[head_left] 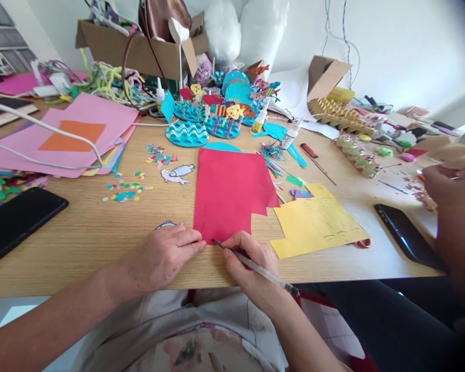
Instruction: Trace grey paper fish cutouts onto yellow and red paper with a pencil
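A sheet of red paper with a stepped right edge lies in front of me. My right hand grips a pen, its tip on the paper's near edge. Fingers together, my left hand presses down the paper's lower left corner. Faint marks show on the red sheet near that corner. Part of a grey fish cutout peeks out behind my left hand; the remainder is hidden. Two more fish cutouts lie farther back. Yellow paper with drawn lines is right of the red sheet.
Phones lie at the left and right. Confetti dots, pink paper and blue decorated pieces spread across the table. Glue bottles stand behind. Another person's hand is at the right, holding something pale.
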Demonstrator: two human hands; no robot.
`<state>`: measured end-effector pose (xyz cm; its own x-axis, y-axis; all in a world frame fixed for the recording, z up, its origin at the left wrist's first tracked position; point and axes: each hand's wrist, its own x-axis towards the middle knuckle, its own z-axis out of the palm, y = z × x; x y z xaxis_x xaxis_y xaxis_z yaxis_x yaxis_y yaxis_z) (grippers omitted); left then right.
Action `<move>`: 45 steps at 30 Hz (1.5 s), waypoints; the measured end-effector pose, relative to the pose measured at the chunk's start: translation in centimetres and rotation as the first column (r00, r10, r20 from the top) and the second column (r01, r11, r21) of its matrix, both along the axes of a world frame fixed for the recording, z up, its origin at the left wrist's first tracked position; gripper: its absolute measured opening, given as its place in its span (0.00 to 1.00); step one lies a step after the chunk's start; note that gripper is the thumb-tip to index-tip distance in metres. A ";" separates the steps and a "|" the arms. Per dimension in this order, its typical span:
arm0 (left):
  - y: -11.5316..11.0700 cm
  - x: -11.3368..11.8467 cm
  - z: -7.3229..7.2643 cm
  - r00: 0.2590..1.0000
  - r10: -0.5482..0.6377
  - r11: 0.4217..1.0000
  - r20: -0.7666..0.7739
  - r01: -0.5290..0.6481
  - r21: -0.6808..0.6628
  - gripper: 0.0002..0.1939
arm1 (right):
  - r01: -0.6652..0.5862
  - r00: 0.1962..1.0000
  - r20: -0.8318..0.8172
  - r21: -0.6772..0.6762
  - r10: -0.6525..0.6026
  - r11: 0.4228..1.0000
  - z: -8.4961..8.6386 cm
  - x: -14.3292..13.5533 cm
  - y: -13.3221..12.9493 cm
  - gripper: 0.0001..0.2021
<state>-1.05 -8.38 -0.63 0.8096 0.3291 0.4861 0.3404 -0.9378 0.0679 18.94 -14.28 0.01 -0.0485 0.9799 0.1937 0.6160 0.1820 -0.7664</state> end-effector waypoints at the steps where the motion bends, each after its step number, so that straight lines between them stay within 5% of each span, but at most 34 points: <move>1: 0.0 0.0 0.0 1.000 0.000 1.000 -0.002 0.000 0.002 0.18 | -0.001 1.000 0.000 -0.001 0.001 1.000 0.0 0.0 0.0 0.05; 29: 0.0 -0.1 0.0 1.000 -0.008 0.999 -0.011 0.007 -0.031 0.16 | 0.004 0.999 -0.033 -0.002 -0.004 1.000 -0.2 0.3 -0.1 0.05; 35: 0.0 -0.2 -0.2 1.000 -0.008 1.000 -0.004 0.007 -0.018 0.17 | 0.047 0.974 -0.216 -0.077 -0.063 0.996 -0.2 0.6 -0.3 0.04; 45: 0.8 0.1 1.0 0.984 -0.055 0.994 -0.172 0.038 -0.104 0.16 | 0.089 0.985 -0.144 -0.035 -0.093 0.995 1.1 0.7 1.3 0.03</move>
